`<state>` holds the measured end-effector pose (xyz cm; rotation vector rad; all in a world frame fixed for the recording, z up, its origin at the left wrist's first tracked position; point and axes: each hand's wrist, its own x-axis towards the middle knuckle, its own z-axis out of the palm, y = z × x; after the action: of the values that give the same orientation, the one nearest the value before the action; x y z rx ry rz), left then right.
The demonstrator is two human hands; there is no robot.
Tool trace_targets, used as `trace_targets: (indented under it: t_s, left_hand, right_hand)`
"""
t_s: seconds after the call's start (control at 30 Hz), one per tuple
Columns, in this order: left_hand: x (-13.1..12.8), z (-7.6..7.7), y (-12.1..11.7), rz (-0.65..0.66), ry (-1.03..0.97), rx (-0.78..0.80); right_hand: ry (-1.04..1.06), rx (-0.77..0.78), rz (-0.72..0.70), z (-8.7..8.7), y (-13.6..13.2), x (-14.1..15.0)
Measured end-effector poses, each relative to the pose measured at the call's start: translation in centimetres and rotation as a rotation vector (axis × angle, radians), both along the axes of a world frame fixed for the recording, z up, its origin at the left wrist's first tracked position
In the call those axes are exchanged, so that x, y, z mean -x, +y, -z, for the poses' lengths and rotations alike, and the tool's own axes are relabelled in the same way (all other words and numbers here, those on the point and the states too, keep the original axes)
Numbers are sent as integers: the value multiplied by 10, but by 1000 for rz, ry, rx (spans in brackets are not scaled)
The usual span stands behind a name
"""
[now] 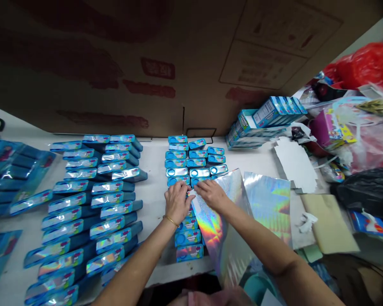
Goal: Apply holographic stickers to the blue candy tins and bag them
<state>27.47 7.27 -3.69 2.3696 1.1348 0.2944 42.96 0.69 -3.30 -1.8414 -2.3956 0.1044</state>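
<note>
My left hand (178, 200), with a thin bracelet on its wrist, reaches over the middle group of small blue boxes (187, 239). Its fingers are bent together at the top of one box, and what lies under the fingertips is hidden. Close beside it, my right hand (212, 195) has its fingers closed at the upper left edge of a shiny holographic sheet (231, 225). This sheet slants down toward my body, its surface throwing rainbow colours. Round marks show on the top faces of several boxes (199, 173) just beyond my fingers.
Rows of blue boxes (107, 198) stand at left, beside blue packs (14, 170). A big cardboard carton (185, 63) walls off the back. At right are stacked blue boxes (268, 114), another holographic sheet (270, 204), a white card (295, 163) and bags (367, 68).
</note>
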Motion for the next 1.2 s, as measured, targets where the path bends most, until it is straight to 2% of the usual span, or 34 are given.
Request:
trace_targets:
  t_s: [0.13,0.23,0.3,0.43,0.5,0.57,0.67,0.73,0.8,0.9,1.0,1.1,1.2]
  left_hand:
    - [1,1,-1,-7,-5,2]
    - [0,1,-2,-4,-13,-9]
    - [0,1,-2,-4,-20,-10]
    - [1,1,0,-9,-63,34]
    - [1,0,3,-39,-140,103]
    - [0,-4,7,-102,-308,237]
    - [-3,-14,17,-265,-681,633]
    - [-6,-20,25,-384,-855,916]
    - [-10,-24,36,-490,-932,1052]
    - [-12,-24,57,-597,-976,1008]
    - [-14,-18,88,-648,-978,885]
    - [-17,-12,123,-673,-943,763]
    - [-23,-3,155,-696,-885,687]
  right_hand:
    - [19,-69,-62,4,-5,-5]
    - [83,-58,-10,-2,-8,-5]
    - [165,-12,50,-16,-9,-4]
    - [457,119,179,-57,-8,-10]
    - [623,163,273,-73,-1,-16]
    - [774,206,399,-79,11,-22]
    - [1049,300,617,-73,33,-25]
    - [1254,341,734,-66,45,-23]
    - [1403,357,801,-58,54,-18]
    - [1475,318,838,-48,71,-8]
    - [1433,128,839,-35,99,0]
    - [1292,-68,804,-23,136,3]
    - [1039,-127,812,-15,170,1]
